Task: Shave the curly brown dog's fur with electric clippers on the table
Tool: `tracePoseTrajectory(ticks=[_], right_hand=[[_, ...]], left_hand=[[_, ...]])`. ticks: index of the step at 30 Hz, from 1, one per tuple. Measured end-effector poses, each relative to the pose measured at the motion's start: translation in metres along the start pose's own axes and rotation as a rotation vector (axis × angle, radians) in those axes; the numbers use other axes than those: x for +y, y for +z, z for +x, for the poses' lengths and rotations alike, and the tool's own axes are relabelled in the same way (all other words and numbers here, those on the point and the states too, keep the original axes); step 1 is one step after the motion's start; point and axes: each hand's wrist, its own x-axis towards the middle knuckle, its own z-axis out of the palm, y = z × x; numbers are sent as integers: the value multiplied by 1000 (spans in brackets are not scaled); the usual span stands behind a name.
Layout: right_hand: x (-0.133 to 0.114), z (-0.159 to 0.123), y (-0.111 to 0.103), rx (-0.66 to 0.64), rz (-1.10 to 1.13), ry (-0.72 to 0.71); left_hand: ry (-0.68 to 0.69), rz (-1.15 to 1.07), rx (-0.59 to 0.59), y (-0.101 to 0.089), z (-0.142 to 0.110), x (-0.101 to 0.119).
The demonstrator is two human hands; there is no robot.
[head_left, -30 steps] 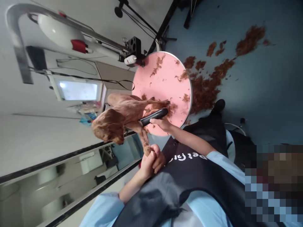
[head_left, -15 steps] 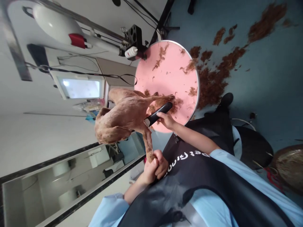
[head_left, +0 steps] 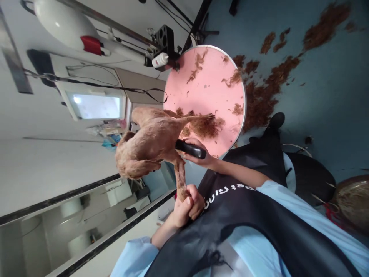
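A closely clipped brown dog (head_left: 152,134) stands on a round pink table (head_left: 213,77) with a stretched-out leg on its surface. My left hand (head_left: 186,206) is closed around the paw of one foreleg (head_left: 180,175), holding the leg out toward my apron. In my right hand (head_left: 200,154) is a black hair clipper (head_left: 191,149), held beside the dog's underside near the base of that leg. The clipper's head is hidden behind the dog's body. Loose brown hair (head_left: 206,127) lies under the dog, near my right hand.
A black loop leash (head_left: 138,91) hangs by the dog. A black tool holder (head_left: 165,40) with a white bottle (head_left: 160,60) is fixed at the table's edge, near a white dryer (head_left: 63,27). Cut hair (head_left: 261,98) covers part of the floor. A mirror (head_left: 115,207) stands beside.
My right hand has turned the clipper, so its back end now points toward my apron rather than across the table. My left hand keeps the paw in nearly the same place.
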Motion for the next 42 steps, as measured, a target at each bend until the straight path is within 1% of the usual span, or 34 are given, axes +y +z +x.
tracePoseTrajectory(ticks=[3,6,8,11,15,17,18,19,20,21,22,23,24,25,26,27,28,29,30,32,33,34,35,37,39,41,42], right_hand=[[5,0,-4,-80,-68,-46],[13,4,-6,-174,-82,-74],[21,7,-6,-184,-74,-67],[28,9,-5,-166,-55,-40],[26,13,-5,-160,-34,-23],[23,18,-8,-130,-68,8],[21,21,-10,-100,-90,28],[18,23,-13,-58,-106,49],[15,24,-17,-9,-114,69],[11,24,-22,41,-114,82],[6,24,-28,86,-112,83],[1,23,-35,122,-114,76],[-5,23,-42,141,-120,65],[-11,22,-49,148,-127,53],[-17,21,-54,147,-134,45],[-23,20,-59,143,-138,44],[-28,18,-62,134,-144,49],[-33,16,-63,124,-153,59],[-36,14,-64,114,-171,70],[-41,8,-61,81,-252,86],[-42,5,-59,53,-312,78],[-42,1,-55,8,-380,46],[-43,-2,-49,-60,-454,-12],[-44,-10,-33,-258,-588,-206],[-46,-17,-12,-490,-713,-462],[-51,-23,13,-655,-836,-719],[-53,-26,24,-702,-896,-830]], left_hand=[[6,17,-5,-2,-2,5],[12,47,-5,-3,-4,9],[15,70,3,-3,-5,12],[3,103,23,-5,-8,13],[-43,150,38,-16,-5,4],[-103,264,54,-28,-2,-2],[-146,371,88,-35,-1,-4],[-178,512,141,-43,-2,-5],[-177,683,225,-53,-3,-4],[-120,875,336,-64,-6,-2],[3,1074,467,-75,-10,3],[201,1273,629,-88,-13,9],[443,1458,771,-101,-16,18],[681,1590,902,-113,-17,28],[824,1693,948,-125,-15,39],[885,1784,925,-135,-12,51],[912,1840,904,-143,-6,62],[878,1865,859,-148,1,73],[820,1853,807,-151,9,82],[742,1779,681,-149,24,94],[719,1711,650,-145,29,96],[702,1625,648,-141,33,96],[679,1518,672,-136,35,95],[607,1259,764,-129,37,90],[521,1032,847,-126,35,85],[467,911,888,-126,32,83],[450,887,892,-126,31,83]])
